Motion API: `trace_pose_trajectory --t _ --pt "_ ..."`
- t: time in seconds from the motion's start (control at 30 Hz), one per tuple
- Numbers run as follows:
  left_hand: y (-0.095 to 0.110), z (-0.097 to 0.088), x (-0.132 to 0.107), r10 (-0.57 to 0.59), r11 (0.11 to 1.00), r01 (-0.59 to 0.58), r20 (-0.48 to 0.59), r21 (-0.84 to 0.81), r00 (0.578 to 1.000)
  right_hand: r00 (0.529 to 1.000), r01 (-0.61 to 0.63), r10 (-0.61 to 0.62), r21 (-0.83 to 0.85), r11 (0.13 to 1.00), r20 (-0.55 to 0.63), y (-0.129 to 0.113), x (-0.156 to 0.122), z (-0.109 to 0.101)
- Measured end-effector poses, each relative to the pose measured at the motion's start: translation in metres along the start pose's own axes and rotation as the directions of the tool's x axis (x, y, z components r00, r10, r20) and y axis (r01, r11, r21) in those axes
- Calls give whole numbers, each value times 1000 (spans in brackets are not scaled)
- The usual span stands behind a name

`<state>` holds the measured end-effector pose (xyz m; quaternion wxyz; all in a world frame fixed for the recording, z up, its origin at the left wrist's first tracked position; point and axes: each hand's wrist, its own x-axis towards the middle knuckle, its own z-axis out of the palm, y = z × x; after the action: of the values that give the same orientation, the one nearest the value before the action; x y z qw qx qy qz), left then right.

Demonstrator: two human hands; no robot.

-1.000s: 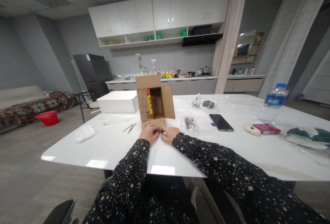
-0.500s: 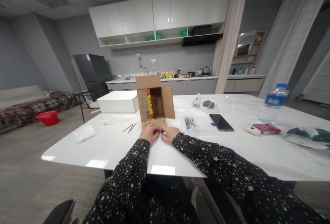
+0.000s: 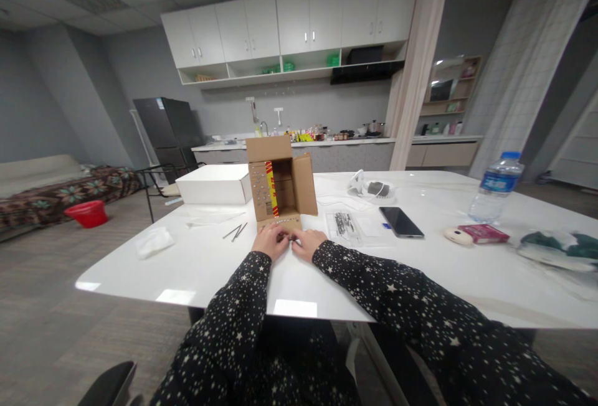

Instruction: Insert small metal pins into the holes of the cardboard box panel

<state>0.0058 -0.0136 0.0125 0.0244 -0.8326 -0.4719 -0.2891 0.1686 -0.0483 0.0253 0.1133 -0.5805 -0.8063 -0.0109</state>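
Note:
A cardboard box [image 3: 281, 189] stands on the white table [image 3: 187, 275] with its opening facing me and its flaps folded out. Red and yellow tape runs down its left flap, which carries rows of small pale spots. At the lower flap, my left hand [image 3: 271, 241] and my right hand [image 3: 308, 243] rest close together with curled fingers. Something small and dark shows between the fingertips, too small to name. Left of the box lie a few thin metal rods [image 3: 236, 231]. A clear plastic tray [image 3: 344, 225] with small dark metal parts is beside my right hand.
A white box [image 3: 215, 184] and crumpled tissue [image 3: 154, 242] lie to the left. On the right are a phone [image 3: 400, 221], a white device with a cable [image 3: 370, 188], a water bottle [image 3: 496, 187], a red packet [image 3: 486, 233] and a green-and-white bundle [image 3: 560, 247].

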Motion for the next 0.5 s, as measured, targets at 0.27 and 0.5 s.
trace_pose_trajectory --t 0.27,0.5 --pt "-5 1 0 -146 987 158 -232 36 962 1000 8 -8 -20 1000 9 0 1 0" --pt "-7 -1 0 -211 970 235 -275 57 938 1000 18 -18 -24 1000 -20 2 2 3"
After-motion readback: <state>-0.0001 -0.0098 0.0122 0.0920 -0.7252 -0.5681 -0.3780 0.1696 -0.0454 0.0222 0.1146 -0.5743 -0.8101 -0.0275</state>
